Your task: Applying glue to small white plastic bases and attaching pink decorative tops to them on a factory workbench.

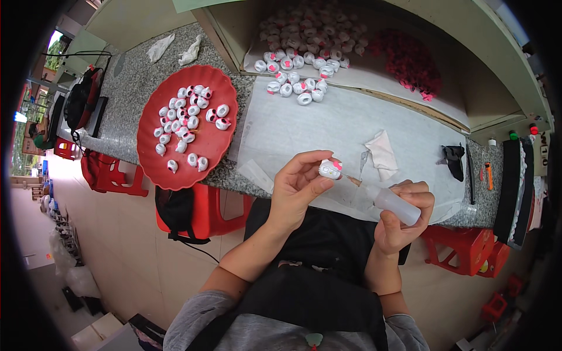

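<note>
Between thumb and fingers, my left hand (pixel 297 186) pinches a small white figure head (pixel 330 169) with a pink bow. My right hand (pixel 404 216) is wrapped round a translucent white squeeze bottle (pixel 399 206). The bottle is tilted, and its narrow brownish nozzle (pixel 353 181) points at the right side of the figure head, very close to it. Whether the tip touches cannot be made out. Beneath both hands lies a white paper sheet (pixel 293 126) on the table.
A red scalloped tray (pixel 149 120) with several white pieces stands left. A shelf at the back holds a heap of white heads (pixel 310 35) and dark pink pieces (pixel 410 61). A crumpled white cloth (pixel 381 153), black cloth (pixel 453 161) and orange cutter (pixel 489 176) lie right.
</note>
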The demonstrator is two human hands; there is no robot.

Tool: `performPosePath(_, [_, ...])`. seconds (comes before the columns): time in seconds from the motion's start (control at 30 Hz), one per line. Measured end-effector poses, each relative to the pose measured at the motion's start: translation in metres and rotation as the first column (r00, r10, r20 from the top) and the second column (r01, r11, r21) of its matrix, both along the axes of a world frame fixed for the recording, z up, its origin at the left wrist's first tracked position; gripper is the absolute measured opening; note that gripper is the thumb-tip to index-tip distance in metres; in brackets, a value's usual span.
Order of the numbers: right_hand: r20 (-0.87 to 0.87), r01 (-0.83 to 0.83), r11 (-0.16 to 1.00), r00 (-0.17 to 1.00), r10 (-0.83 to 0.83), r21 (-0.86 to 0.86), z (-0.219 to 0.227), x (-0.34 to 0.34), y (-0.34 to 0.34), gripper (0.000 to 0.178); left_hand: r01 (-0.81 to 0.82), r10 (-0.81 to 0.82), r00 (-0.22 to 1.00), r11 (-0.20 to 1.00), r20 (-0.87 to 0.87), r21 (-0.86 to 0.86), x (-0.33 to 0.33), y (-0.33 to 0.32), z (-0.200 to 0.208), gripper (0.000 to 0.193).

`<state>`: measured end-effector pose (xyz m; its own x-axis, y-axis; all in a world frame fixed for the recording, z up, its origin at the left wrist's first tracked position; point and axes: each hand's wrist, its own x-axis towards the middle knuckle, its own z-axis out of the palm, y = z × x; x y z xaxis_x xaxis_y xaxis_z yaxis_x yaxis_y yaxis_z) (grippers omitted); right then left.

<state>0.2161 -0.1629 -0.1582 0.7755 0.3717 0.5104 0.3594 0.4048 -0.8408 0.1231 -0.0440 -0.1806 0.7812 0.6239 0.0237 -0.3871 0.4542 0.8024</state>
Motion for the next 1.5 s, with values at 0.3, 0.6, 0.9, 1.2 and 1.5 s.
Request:
performPosePath(0.3, [-0.012, -0.026, 1.000, 1.000, 0.026, -0.004, 0.002, -0.002, 0.001, 0.034, 0.019, -0.019, 1.000, 1.000, -0.017, 0.009, 0.001, -0.001, 0.003, 0.038])
performPosePath(0.6, [-0.023, -0.023, 1.000, 0.999, 0.023, -0.011, 0.003, -0.002, 0.002, 0.035, -0.012, 0.019, 0.999, 0.981, -0.032, 0.192, 0.002, -0.002, 0.001, 0.036])
performPosePath(0.9, [0.022, -0.081, 0.997, 0.996, 0.081, -0.019, 0.000, 0.001, -0.002, 0.034, -0.063, 0.088, 0.995, 0.917, -0.045, 0.394, 0.002, 0.000, -0.001, 0.034])
performPosePath(1.2, [0.037, -0.053, 0.998, 0.998, 0.054, -0.044, -0.001, 0.010, -0.004, 0.032, -0.057, 0.085, 0.995, 0.924, -0.057, 0.378, 0.003, 0.003, 0.001, 0.033])
performPosePath(1.5, [-0.261, -0.281, 0.905, 0.944, 0.201, -0.319, 0.011, 0.091, 0.021, 0.023, -0.156, 0.156, 0.988, 0.986, 0.008, 0.062, -0.002, 0.025, 0.000, 0.035])
